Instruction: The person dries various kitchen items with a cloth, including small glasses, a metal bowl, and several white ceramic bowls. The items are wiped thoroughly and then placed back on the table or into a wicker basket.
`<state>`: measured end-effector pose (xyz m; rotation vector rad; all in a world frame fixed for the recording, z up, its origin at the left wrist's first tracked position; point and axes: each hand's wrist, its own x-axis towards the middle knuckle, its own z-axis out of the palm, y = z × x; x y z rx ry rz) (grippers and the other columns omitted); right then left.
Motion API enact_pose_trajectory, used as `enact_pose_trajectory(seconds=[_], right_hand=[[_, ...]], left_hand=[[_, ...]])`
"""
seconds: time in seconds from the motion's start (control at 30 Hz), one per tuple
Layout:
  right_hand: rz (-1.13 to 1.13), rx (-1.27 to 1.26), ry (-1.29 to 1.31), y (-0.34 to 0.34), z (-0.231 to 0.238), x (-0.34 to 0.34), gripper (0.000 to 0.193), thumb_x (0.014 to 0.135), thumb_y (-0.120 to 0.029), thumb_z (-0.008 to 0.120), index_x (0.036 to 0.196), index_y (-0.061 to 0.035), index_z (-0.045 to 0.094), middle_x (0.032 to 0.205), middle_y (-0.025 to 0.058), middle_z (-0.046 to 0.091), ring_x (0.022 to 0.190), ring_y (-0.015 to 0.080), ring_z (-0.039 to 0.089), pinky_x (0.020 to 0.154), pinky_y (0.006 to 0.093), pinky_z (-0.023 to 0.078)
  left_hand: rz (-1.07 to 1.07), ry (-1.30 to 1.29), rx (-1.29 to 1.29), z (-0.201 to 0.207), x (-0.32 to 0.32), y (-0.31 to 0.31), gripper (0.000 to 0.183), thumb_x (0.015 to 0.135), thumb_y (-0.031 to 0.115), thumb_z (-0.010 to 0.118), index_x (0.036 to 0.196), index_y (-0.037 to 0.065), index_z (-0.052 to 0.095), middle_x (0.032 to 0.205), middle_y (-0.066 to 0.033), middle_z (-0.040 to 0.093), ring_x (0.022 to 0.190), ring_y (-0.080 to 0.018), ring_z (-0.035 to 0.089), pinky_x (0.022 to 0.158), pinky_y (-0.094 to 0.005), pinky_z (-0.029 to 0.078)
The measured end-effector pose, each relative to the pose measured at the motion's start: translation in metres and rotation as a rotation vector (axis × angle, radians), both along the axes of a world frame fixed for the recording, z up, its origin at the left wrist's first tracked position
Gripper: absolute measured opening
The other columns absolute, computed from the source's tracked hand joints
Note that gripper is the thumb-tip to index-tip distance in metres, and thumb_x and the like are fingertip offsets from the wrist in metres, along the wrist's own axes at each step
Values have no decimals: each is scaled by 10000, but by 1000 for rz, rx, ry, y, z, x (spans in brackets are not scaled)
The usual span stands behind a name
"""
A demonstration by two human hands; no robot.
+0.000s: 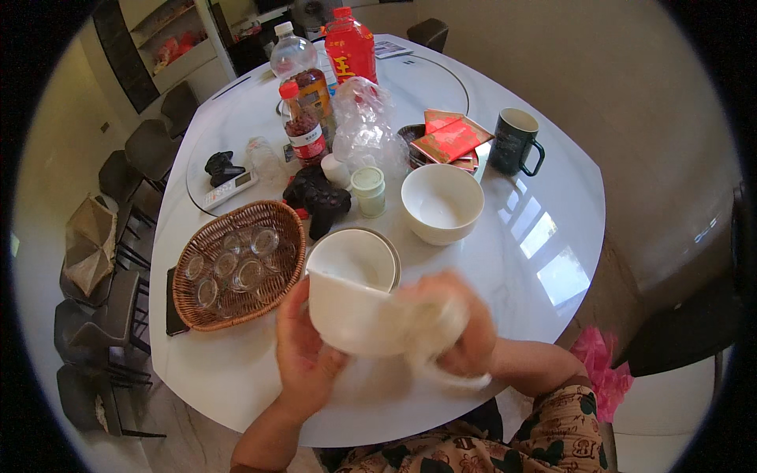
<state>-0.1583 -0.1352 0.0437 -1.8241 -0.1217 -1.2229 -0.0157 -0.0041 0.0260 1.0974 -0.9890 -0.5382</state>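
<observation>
The left hand [303, 359] holds a white bowl [355, 311] tight, above the table [520, 260] edge. The right hand [461, 331], blurry, grips a white cloth [430, 327] pressed on the bowl.

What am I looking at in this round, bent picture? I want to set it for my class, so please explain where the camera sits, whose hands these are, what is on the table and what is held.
There is no machine here. A person wears a wide fisheye camera on the head, looking down, so straight edges curve and their own forearms enter from below.

The left hand holds a white bowl tilted on its side. The right hand presses a white cloth against it; that hand is blurred.

All this is over a round white table. On it lie a wicker basket of small glasses, a white bowl on a plate, a larger empty bowl, a dark green mug, red envelopes, several drink bottles, a black game controller and a remote control.
</observation>
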Motion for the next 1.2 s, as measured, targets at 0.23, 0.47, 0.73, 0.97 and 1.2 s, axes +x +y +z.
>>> enact_pose_trajectory(seconds=[0.23,0.47,0.73,0.97,1.2], right_hand=[[423,-236,265,11,10,2,610,747,-29,621,1331,-27,444,967,128,597,840,308,602,725,372,489],[234,565,-216,-9,16,-5,410,951,-143,414,1317,39,392,1239,189,538,1090,269,561,925,409,454],[-90,-505,164,4,5,18,631,667,-208,773,1233,-91,519,1298,181,453,1183,371,452,951,454,392],[-157,-458,192,-7,11,9,524,688,-228,771,1124,-36,554,1096,127,534,975,300,527,833,402,440],[226,-533,475,5,9,10,379,730,-35,666,1102,-27,594,1025,117,604,916,276,581,783,346,471]], left_hand=[[-100,5,137,0,8,4,1159,648,550,776,1426,6,111,1379,-151,329,1266,-253,383,1045,-397,329],[-297,276,214,-3,8,10,1157,649,560,770,1430,1,124,1375,-158,354,1288,-252,366,1059,-396,312],[-605,372,420,-9,6,3,1218,624,661,729,1460,39,98,1431,-107,306,1324,-238,325,1080,-388,286],[-413,650,272,18,5,8,1162,635,734,649,1455,72,159,1444,-133,314,1313,-258,354,1075,-434,321],[-345,261,199,10,9,3,1124,669,682,652,1403,-40,201,1345,-173,391,1255,-254,410,1040,-384,341]])
